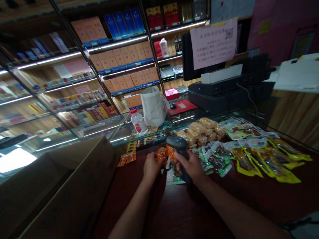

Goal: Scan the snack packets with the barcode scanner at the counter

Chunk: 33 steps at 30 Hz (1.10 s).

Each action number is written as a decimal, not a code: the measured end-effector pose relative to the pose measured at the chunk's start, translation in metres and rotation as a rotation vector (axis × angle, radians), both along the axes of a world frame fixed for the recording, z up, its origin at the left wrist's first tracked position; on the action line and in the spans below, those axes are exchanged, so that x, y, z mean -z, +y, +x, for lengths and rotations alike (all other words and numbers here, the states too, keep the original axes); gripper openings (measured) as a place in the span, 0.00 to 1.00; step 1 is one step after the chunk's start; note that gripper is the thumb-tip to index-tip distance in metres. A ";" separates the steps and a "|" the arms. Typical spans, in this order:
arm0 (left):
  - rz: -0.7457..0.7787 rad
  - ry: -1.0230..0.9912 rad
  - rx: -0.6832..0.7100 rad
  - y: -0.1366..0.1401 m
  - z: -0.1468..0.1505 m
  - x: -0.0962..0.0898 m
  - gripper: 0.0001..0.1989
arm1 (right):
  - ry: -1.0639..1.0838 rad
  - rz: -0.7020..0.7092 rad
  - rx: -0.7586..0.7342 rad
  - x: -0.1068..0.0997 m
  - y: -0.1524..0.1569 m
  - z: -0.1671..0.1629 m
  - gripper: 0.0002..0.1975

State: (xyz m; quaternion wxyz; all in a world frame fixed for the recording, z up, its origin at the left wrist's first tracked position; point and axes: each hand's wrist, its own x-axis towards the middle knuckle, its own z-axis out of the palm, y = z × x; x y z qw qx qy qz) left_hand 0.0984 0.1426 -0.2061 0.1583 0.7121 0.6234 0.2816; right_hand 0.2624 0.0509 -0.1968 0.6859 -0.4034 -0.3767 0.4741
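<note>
In the head view my right hand (pixel 193 166) is wrapped round the handle of a dark barcode scanner (pixel 177 142), its head tilted over the counter. To its left, my left hand (pixel 152 166) pinches an orange snack packet (pixel 162 153). More orange packaging shows just behind the scanner. Right of the scanner lie green-and-white snack packets (pixel 215 159) with dark contents. Behind those sits a pile of tan wrapped snacks (pixel 199 131). Farther right are yellow-edged clear pouches (pixel 264 157). Other orange packets (pixel 127 158) lie left of my left hand.
An open cardboard box (pixel 82 179) stands at the left on the dark red counter (pixel 159 212). Behind the counter are a plastic bottle (pixel 138 122), a white bag (pixel 153 106) and a glass case. A monitor with a pink sign (pixel 214 43) stands back right; stocked shelves line the wall.
</note>
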 end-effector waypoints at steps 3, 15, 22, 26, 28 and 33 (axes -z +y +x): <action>-0.016 -0.150 0.031 -0.001 -0.004 0.000 0.13 | -0.014 0.002 0.009 0.002 0.001 0.000 0.21; -0.396 -0.919 0.385 -0.077 0.000 -0.007 0.21 | -0.173 -0.050 0.046 0.005 0.002 0.001 0.16; -0.490 -0.972 0.453 -0.075 -0.004 -0.006 0.20 | -0.246 -0.074 0.071 0.014 0.004 0.004 0.16; -0.519 -0.998 0.449 -0.075 -0.006 -0.011 0.18 | -0.257 -0.075 0.093 0.017 0.005 0.004 0.15; -0.527 -1.010 0.449 -0.074 -0.007 -0.011 0.18 | -0.261 -0.073 0.102 0.018 0.005 0.003 0.16; -0.575 -1.055 0.379 -0.069 -0.010 -0.008 0.20 | -0.268 -0.081 0.086 0.011 0.001 0.001 0.16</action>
